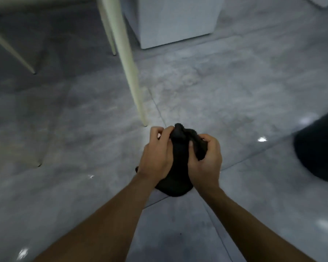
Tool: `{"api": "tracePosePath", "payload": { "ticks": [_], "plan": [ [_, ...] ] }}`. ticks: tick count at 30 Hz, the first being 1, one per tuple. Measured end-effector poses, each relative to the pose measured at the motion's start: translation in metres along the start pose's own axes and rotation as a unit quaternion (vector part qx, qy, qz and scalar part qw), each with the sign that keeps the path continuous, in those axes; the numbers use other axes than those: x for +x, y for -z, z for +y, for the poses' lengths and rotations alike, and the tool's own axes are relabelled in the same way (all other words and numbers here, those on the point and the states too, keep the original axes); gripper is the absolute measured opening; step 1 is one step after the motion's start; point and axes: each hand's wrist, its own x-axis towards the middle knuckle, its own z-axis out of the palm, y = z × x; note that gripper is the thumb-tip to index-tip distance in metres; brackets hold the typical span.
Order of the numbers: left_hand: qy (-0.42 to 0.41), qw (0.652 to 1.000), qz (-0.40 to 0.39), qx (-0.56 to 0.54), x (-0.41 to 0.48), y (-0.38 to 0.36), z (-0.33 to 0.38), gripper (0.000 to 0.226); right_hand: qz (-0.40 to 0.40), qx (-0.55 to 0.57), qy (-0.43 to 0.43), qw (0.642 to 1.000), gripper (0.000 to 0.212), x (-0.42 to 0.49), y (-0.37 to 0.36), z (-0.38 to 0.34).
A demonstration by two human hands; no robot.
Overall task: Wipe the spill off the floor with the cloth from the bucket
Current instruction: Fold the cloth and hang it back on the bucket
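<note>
A black cloth [178, 163] is bunched up between both hands above the grey tiled floor [235, 91]. My left hand [156, 155] grips its left side with the fingers curled over the top. My right hand [206, 160] clutches the right side, thumb pressed into the fabric. The cloth's lower end hangs in a rounded lump below my wrists. A dark object [318, 148] at the right edge may be the bucket; it is blurred and cut off. A faint darker patch [170, 241] shows on the tile between my forearms; I cannot tell whether it is the spill.
Cream chair legs [130, 69] stand just beyond my hands, one foot touching the floor near the cloth's top. More legs [11, 48] are at the far left. A white box-like cabinet [176, 21] stands at the back.
</note>
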Motion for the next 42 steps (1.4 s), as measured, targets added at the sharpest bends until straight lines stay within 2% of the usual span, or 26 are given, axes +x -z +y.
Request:
{"api": "tracePosePath", "payload": {
  "ticks": [6,12,15,18,20,21,23,24,25,27,29,33,37,39,42],
  "plan": [
    [-0.188,0.979,-0.058,-0.060,0.074,-0.045,0.110,0.038,0.192,-0.024,0.001,0.981,0.022,0.056,0.100,-0.016],
    [-0.340,0.934,-0.072,-0.088,0.126,-0.103,0.251,0.042,0.379,-0.076,0.046,0.921,0.022,0.106,0.217,-0.040],
    [-0.388,0.914,-0.077,-0.093,0.134,-0.133,0.319,0.045,0.451,-0.107,0.037,0.885,0.027,0.130,0.272,-0.039],
    [-0.371,0.920,-0.101,-0.077,0.132,-0.163,0.370,0.042,0.482,-0.140,0.012,0.865,0.030,0.147,0.317,-0.031],
    [-0.363,0.926,-0.103,-0.030,0.131,-0.181,0.386,0.032,0.468,-0.168,-0.048,0.866,0.034,0.155,0.337,-0.021],
    [-0.373,0.922,-0.106,0.020,0.130,-0.190,0.387,0.028,0.431,-0.192,-0.106,0.875,0.036,0.157,0.344,-0.013],
    [-0.372,0.905,-0.164,0.125,0.130,-0.207,0.382,0.026,0.286,-0.280,-0.243,0.884,0.037,0.161,0.353,0.006],
    [-0.360,0.897,-0.198,0.163,0.129,-0.214,0.377,0.027,0.202,-0.327,-0.286,0.878,0.034,0.160,0.354,0.011],
    [-0.348,0.894,-0.216,0.182,0.129,-0.218,0.371,0.030,0.138,-0.362,-0.293,0.874,0.031,0.158,0.353,0.014],
    [-0.344,0.899,-0.217,0.164,0.132,-0.221,0.361,0.036,0.094,-0.381,-0.226,0.892,0.032,0.154,0.348,0.017],
    [-0.366,0.897,-0.209,0.135,0.134,-0.221,0.354,0.035,0.112,-0.392,-0.170,0.897,0.036,0.147,0.339,0.019],
    [-0.388,0.886,-0.227,0.118,0.138,-0.211,0.335,0.038,0.178,-0.500,-0.096,0.842,0.035,0.135,0.326,0.027],
    [-0.374,0.869,-0.268,0.180,0.147,-0.173,0.326,0.052,0.181,-0.519,-0.038,0.834,0.045,0.141,0.322,0.023],
    [-0.374,0.867,-0.245,0.218,0.157,-0.141,0.325,0.055,0.175,-0.497,-0.014,0.850,0.045,0.152,0.321,0.004],
    [-0.341,0.882,-0.203,0.254,0.180,-0.074,0.349,0.055,0.126,-0.442,0.004,0.888,0.043,0.183,0.310,-0.067]
  ]
}}
